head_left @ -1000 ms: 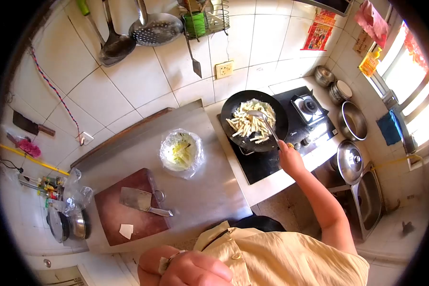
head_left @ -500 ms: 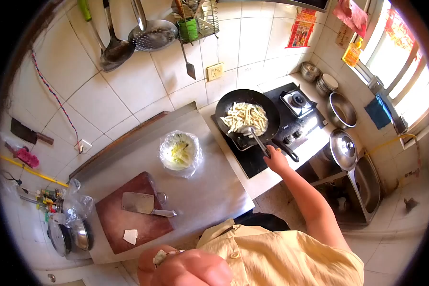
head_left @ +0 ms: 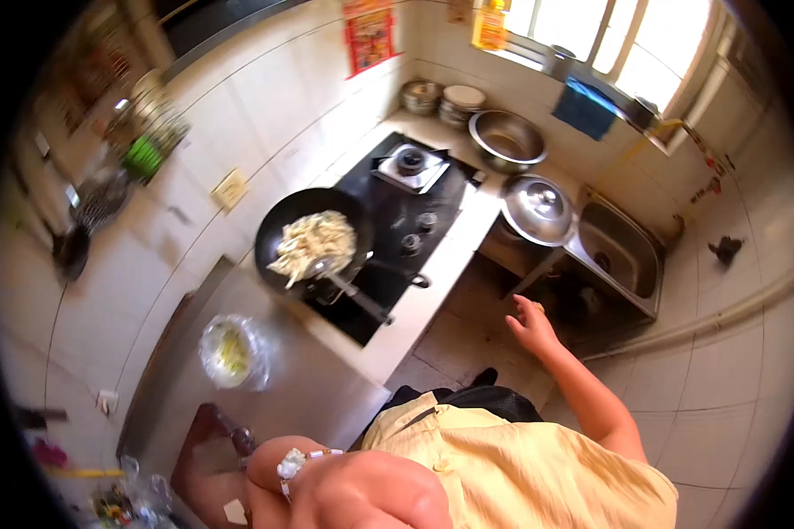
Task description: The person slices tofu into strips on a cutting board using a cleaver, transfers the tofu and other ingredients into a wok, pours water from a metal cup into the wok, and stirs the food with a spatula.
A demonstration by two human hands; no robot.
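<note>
My right hand is held out in the air beside the counter, fingers apart, with nothing in it. Its closest neighbours are the sink cabinet and the stove front. A black wok sits on the left burner, holding pale cut strips of food. The metal spatula rests in the wok, its handle leaning out over the rim. My left arm is bent close to the camera at the bottom; a beaded bracelet circles the wrist of my left hand, whose fingers do not show.
A plastic-lined bowl with greenish scraps stands on the steel table. The cutting board is partly behind my left arm. A lidded pot, a steel basin and stacked bowls line the right counter near the sink.
My right hand has let go of the spatula and moved right, away from the wok. The spatula stays in the wok. The view has turned right, towards the sink.
</note>
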